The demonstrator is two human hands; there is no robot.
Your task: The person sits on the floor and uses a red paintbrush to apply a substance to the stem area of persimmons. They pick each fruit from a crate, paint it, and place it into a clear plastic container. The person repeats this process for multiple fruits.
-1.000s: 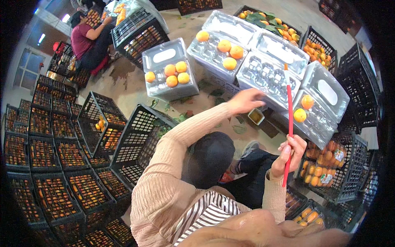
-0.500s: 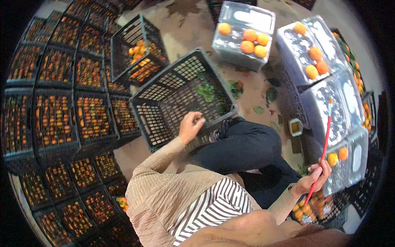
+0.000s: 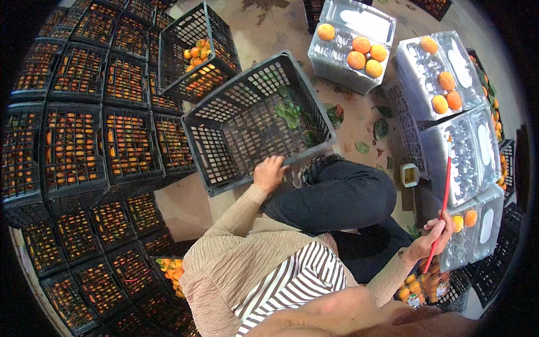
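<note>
My left hand (image 3: 269, 173) rests on the near rim of a black plastic crate (image 3: 193, 135), its fingers curled over the edge. Inside this crate lie only some green leaves (image 3: 288, 114). In my right hand (image 3: 432, 239) is a slim red-handled paintbrush (image 3: 447, 185), held with its bristles pointing away from me. The brush crosses over stacked clear plastic fruit packs (image 3: 464, 163) on my right. Two orange fruits (image 3: 470, 218) sit in the nearest pack. Beside the packs, on the floor side, stands a small open container (image 3: 410, 174) with yellowish contents.
Tall stacks of black crates (image 3: 132, 137) full of orange fruit line the left. Another crate (image 3: 168, 56) with some fruit stands beyond the leafy one. Farther packs (image 3: 348, 81) hold several fruits. Bagged fruit (image 3: 412, 291) lies near my right forearm. Loose leaves (image 3: 362, 147) litter the floor.
My left hand has come back from over the crate's inside onto its near rim. The right hand keeps hold of the paintbrush. The whole view has shifted slightly.
</note>
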